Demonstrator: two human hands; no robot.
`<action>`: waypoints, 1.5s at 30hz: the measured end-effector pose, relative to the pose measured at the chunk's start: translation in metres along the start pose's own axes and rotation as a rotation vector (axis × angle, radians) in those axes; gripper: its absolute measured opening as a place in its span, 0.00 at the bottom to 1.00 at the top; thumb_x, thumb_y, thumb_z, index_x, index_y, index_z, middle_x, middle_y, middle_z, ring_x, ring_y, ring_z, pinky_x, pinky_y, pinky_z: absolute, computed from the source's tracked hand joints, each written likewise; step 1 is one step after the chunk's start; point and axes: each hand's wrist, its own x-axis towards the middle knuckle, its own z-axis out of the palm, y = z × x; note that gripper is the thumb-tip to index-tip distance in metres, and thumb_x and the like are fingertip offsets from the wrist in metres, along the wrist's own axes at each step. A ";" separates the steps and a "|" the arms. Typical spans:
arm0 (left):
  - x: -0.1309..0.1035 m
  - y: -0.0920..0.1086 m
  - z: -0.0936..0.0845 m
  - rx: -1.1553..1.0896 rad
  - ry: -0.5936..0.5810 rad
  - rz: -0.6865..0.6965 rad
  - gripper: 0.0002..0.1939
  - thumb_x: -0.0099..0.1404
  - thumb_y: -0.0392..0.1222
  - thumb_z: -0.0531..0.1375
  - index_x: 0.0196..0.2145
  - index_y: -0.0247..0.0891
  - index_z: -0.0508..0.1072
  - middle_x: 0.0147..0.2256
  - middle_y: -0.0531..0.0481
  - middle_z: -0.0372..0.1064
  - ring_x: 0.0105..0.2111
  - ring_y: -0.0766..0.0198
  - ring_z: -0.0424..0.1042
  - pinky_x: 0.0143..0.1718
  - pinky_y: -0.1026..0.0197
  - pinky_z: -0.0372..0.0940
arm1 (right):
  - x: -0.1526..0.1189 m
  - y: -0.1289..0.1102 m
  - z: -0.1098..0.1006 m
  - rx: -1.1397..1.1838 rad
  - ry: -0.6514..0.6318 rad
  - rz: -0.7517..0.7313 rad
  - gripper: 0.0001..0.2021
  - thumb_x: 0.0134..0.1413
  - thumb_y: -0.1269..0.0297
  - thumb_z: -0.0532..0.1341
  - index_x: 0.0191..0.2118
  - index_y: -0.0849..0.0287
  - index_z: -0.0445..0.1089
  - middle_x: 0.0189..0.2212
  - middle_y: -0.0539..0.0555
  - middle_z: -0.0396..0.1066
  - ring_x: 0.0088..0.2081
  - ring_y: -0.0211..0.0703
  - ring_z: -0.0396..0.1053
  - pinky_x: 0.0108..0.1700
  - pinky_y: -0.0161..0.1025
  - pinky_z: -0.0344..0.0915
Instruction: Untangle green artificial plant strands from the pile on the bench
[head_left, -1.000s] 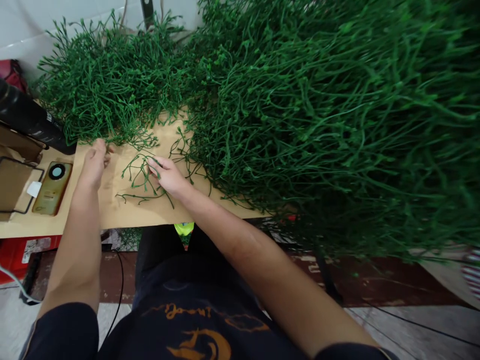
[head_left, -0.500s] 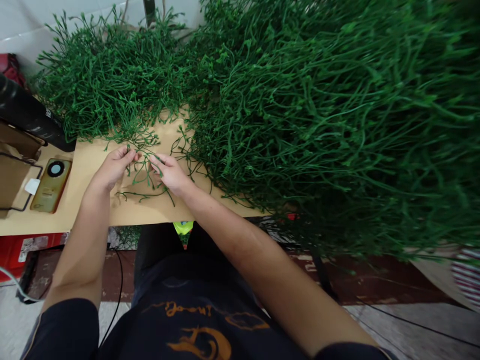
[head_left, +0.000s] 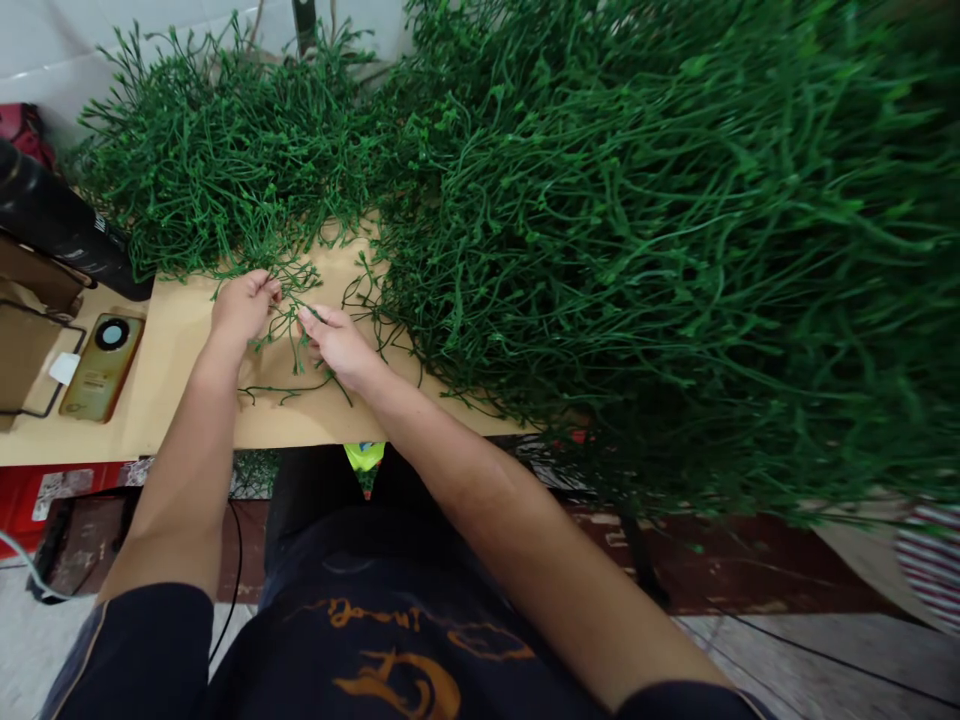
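My right hand (head_left: 341, 348) is closed, with the thumb and forefinger pinching a branched green plastic stem (head_left: 298, 350) whose thin arms hang below the fingers. To its left, my left hand (head_left: 246, 305) has its fingers curled together at the front edge of the smaller heap of green stems (head_left: 225, 160). Thin stems touch its fingertips, though most of what it pinches is hidden. A loose stem (head_left: 289, 390) lies on the tan tabletop (head_left: 277, 430) below both hands. More loose stems (head_left: 367, 290) lie to the right of my right hand.
A very large heap of green stems (head_left: 637, 220) covers the right side and overhangs the front edge. On the left are a black bottle (head_left: 67, 225), a phone (head_left: 103, 370) and a cardboard box (head_left: 26, 360). A red container (head_left: 75, 490) sits under the table.
My left hand has moved up and slightly right, from beside the stem to the edge of the smaller heap. My right hand stays in place, still pinching its stem.
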 end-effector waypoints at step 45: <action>-0.052 0.041 -0.010 -0.149 -0.066 0.081 0.09 0.53 0.42 0.60 0.29 0.33 0.70 0.25 0.53 0.67 0.28 0.67 0.65 0.33 0.64 0.62 | 0.002 0.006 -0.004 0.047 -0.059 -0.092 0.17 0.57 0.49 0.54 0.30 0.59 0.58 0.16 0.41 0.45 0.16 0.25 0.40 0.17 0.29 0.40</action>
